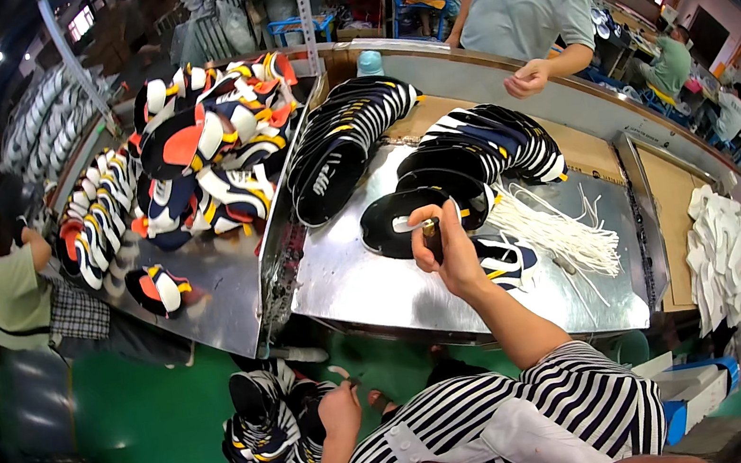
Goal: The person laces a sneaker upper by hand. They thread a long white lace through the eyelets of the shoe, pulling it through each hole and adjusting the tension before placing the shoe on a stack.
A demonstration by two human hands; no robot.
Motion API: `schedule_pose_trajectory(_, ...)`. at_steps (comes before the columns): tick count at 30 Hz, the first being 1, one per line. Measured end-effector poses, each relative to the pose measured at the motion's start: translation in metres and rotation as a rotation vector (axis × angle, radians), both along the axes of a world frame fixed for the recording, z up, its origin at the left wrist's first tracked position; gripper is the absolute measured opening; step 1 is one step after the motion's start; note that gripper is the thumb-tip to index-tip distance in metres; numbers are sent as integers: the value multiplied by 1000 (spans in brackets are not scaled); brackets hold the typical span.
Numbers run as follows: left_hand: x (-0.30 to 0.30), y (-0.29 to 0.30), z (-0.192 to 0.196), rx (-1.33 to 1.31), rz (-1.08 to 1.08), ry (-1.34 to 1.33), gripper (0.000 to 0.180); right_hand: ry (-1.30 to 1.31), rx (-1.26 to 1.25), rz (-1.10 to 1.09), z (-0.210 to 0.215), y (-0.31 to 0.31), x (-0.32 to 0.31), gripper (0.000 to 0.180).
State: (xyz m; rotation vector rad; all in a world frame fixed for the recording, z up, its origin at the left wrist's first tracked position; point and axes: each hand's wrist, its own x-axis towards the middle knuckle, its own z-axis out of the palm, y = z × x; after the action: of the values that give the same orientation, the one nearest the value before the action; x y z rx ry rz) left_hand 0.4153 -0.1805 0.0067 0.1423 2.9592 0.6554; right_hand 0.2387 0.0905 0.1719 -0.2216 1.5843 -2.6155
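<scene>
My right hand (453, 256) is closed round a small dark tool with a brass-coloured tip (430, 230), above the metal worktable (339, 279). Just beyond the fingers lies a shoe upper with its black sole side up (384, 226). A navy and white shoe upper (511, 260) rests by my right wrist. Lower down, at the table's near side, my left hand (340, 413) is closed; a short pale curved piece (341, 371) shows at its fingertips, too small to name. Beside that hand hangs a bunch of striped shoe uppers (271, 428).
Two rows of nested uppers (348, 144) (491, 141) and white laces (557, 232) lie on the table. Orange, white and navy uppers (215, 149) heap on the left table. White pieces (728, 250) hang at right. A person (524, 7) stands across; another (16, 294) is at left.
</scene>
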Motion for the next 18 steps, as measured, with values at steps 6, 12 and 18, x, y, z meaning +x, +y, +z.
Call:
schedule_pose_trajectory(6,-102,90,149,606,-207,57,14,117,15,63,-6,75,-17,33)
schedule_pose_trajectory(12,-228,204,200,926,-278,-117,14,220,177,17,-12,126,-36,43)
schedule_pose_trajectory(18,-285,267,213,647,-547,-14,19,434,549,-236,0,193,-71,33)
